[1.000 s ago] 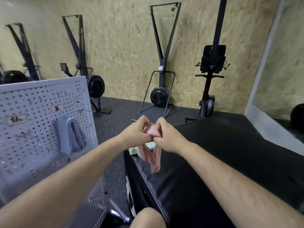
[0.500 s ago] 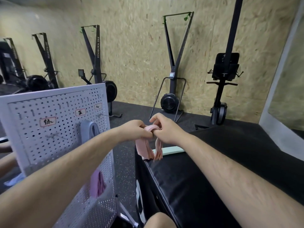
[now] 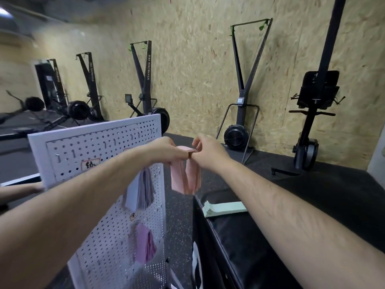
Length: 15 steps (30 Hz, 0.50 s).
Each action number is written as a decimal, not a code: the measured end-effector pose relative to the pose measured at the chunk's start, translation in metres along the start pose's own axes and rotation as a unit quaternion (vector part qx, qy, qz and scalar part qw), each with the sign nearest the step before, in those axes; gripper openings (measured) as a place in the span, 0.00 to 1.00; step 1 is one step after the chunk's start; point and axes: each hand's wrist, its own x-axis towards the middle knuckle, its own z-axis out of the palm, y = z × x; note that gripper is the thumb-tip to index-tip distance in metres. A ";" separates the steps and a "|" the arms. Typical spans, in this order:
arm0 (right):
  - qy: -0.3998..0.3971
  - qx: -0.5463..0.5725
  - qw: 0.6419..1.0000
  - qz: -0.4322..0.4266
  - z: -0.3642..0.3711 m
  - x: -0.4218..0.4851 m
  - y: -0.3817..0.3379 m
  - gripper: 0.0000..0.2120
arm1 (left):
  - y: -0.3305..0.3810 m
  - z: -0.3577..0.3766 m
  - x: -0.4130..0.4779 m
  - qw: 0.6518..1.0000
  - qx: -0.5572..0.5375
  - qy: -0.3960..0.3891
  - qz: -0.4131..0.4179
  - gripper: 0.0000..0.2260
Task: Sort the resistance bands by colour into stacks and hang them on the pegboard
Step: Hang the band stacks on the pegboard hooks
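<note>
Two hands held one bundle between them. The left hand [image 3: 166, 152] and the right hand [image 3: 210, 153] each pinched the top fold of the pink bands [image 3: 185, 178], fingers curled over it from either side, knuckles nearly touching. The bundle was draped over that pinch and hung in two tails below the hands. It was in the air just beside the right edge of the pegboard [image 3: 93, 140], above the gap between the board and the black padded box [image 3: 281, 236]. Nothing but the fingers supported it.

From where I stood, the step in hand looked like getting that loop onto a peg. To do it well, the layers should be squared up in the pinch. The fold should be opened a little between the two hands so a peg can pass through every band. The fingers should let go only once the weight sits on the metal. I couldn't tell which peg was meant for pink, because the left forearm covered that part of the board.

Grey bands [image 3: 143, 188] hung on the board, with purple bands [image 3: 145, 245] below them. Green bands [image 3: 225, 207] lay stacked on the near corner of the box, well apart from both hands and not yet hung.
</note>
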 end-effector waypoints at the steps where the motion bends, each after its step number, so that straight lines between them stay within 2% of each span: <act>1: 0.011 -0.017 1.000 0.004 0.007 0.008 -0.003 0.07 | -0.004 -0.004 0.005 1.000 -0.003 0.006 -0.008 0.16; 3: 0.026 -0.030 0.999 0.013 0.023 0.024 -0.008 0.05 | -0.011 -0.009 0.016 1.000 -0.008 0.011 -0.028 0.16; 9: 0.051 0.008 0.997 0.058 0.066 0.068 -0.008 0.10 | -0.030 -0.010 0.058 0.997 0.014 0.031 -0.072 0.17; 15: 0.032 0.036 0.997 0.056 0.099 0.095 -0.001 0.11 | -0.045 -0.013 0.086 0.991 0.071 0.011 -0.114 0.15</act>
